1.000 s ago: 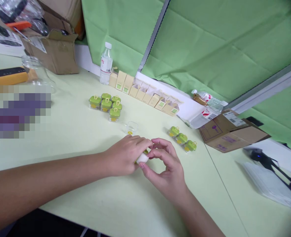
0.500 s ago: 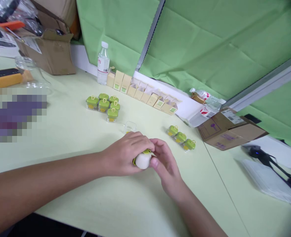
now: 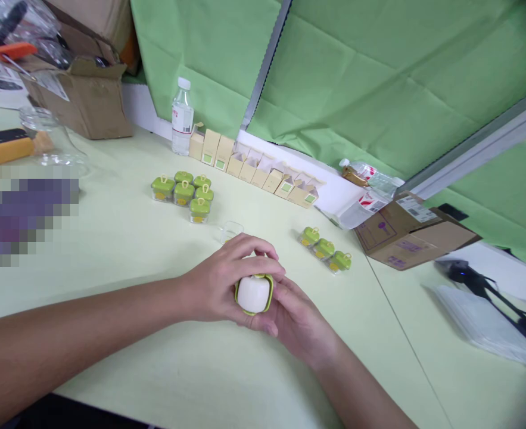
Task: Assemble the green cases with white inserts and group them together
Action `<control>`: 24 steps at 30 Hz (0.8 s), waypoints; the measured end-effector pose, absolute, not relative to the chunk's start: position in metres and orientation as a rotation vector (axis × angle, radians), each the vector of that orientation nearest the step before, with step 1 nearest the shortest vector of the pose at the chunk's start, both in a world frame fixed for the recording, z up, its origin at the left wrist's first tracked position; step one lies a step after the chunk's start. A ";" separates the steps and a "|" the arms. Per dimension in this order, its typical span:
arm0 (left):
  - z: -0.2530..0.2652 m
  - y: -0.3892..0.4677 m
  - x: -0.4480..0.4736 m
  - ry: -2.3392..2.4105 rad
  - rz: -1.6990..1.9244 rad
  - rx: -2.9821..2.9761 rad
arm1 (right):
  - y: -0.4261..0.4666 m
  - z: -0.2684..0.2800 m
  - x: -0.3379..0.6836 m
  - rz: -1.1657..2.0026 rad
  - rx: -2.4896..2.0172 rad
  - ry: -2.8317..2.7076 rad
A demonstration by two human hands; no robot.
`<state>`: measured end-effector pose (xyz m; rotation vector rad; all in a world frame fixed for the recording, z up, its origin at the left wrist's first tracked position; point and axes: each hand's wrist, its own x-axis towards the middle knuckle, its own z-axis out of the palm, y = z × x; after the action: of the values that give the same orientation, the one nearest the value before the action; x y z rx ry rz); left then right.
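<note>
Both hands meet over the table around a green lid with a white rounded insert (image 3: 253, 294), its white side facing up toward me. My left hand (image 3: 227, 280) wraps it from the left, thumb below and fingers across the top. From the right, my right hand (image 3: 301, 319) closes against its side, with some fingertips hidden behind it. Just beyond my left knuckles stands a small clear container (image 3: 232, 230) without a lid. Small clear boxes with green lids (image 3: 183, 192) stand grouped to the left; another row of green-lidded boxes (image 3: 324, 248) is at the right.
Small beige cartons (image 3: 259, 173) line the back edge, several with open tops. A water bottle (image 3: 182, 119) stands at their left end. Bottles lie on their side (image 3: 372, 187) near a cardboard box (image 3: 412, 232). Plastic sheets (image 3: 477, 325) and a black cable device are at right.
The lid with its white insert has turned so the white face points more toward me. My right hand has come in lower and closer against it, and my left thumb now shows beneath.
</note>
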<state>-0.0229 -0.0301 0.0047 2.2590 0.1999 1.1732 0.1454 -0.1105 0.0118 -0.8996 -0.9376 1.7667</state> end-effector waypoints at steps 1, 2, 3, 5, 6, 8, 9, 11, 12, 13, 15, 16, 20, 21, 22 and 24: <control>0.004 -0.030 -0.023 0.214 1.124 2.262 | -0.111 0.011 0.146 1.735 -0.928 -0.914; 0.003 -0.030 -0.024 0.224 1.075 2.259 | -0.111 0.010 0.146 1.705 -0.956 -0.895; 0.003 -0.030 -0.024 0.220 1.031 2.246 | -0.110 0.010 0.146 1.677 -0.982 -0.884; 0.002 -0.030 -0.025 0.175 0.966 2.196 | -0.110 0.012 0.147 1.621 -1.024 -0.872; 0.002 -0.030 -0.026 0.158 0.939 2.168 | -0.109 0.013 0.147 1.594 -1.038 -0.868; 0.003 -0.031 -0.027 0.162 0.890 2.127 | -0.108 0.014 0.147 1.561 -1.047 -0.858; 0.004 -0.031 -0.028 0.187 0.872 2.113 | -0.108 0.014 0.147 1.559 -1.041 -0.851; 0.004 -0.031 -0.029 0.260 0.834 2.088 | -0.107 0.014 0.147 1.568 -1.023 -0.840; 0.005 -0.031 -0.030 0.290 0.818 2.076 | -0.106 0.014 0.148 1.572 -1.016 -0.839; 0.005 -0.030 -0.030 0.314 0.803 2.064 | -0.106 0.013 0.148 1.574 -1.010 -0.840; 0.005 -0.028 -0.031 0.342 0.777 2.043 | -0.105 0.013 0.149 1.573 -1.005 -0.840; 0.005 -0.027 -0.031 0.346 0.770 2.033 | -0.105 0.013 0.150 1.570 -1.006 -0.840; 0.003 -0.021 -0.032 0.355 0.767 1.981 | -0.104 0.015 0.155 1.549 -1.038 -0.824; 0.002 -0.019 -0.032 0.365 0.771 1.970 | -0.103 0.015 0.156 1.537 -1.054 -0.816; 0.001 -0.018 -0.032 0.375 0.778 1.961 | -0.103 0.015 0.158 1.524 -1.068 -0.810; 0.000 -0.016 -0.031 0.389 0.800 1.953 | -0.102 0.015 0.160 1.503 -1.077 -0.803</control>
<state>-0.0311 -0.0158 0.0001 1.9531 0.3886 0.7996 0.1595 -0.1023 0.0154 -1.0773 -0.8027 1.5032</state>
